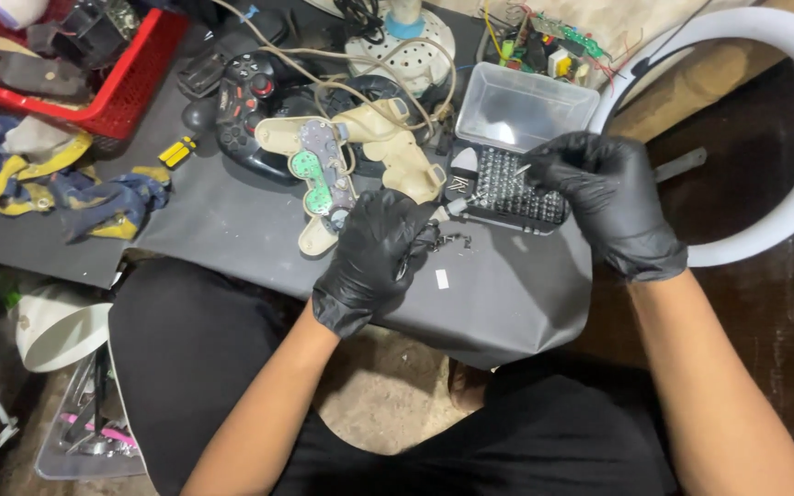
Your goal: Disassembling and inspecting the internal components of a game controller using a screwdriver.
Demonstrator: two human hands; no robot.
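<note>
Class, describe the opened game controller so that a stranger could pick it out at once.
Start at the dark grey mat covering the bench. At its middle, just beyond the black-gloved left hand, lies the cream plastic game controller. Unlike the black controller behind it, its shell is open, showing green circuit pads.

I see one real package here: a screwdriver bit case [512, 188], a black rectangular tray studded with rows of small silvery bits, lying on the dark mat right of the opened controller. Its clear plastic lid [526, 106] stands hinged open behind it, a shallow see-through box. I spot no labels, signs or screens anywhere on the bench.
</note>
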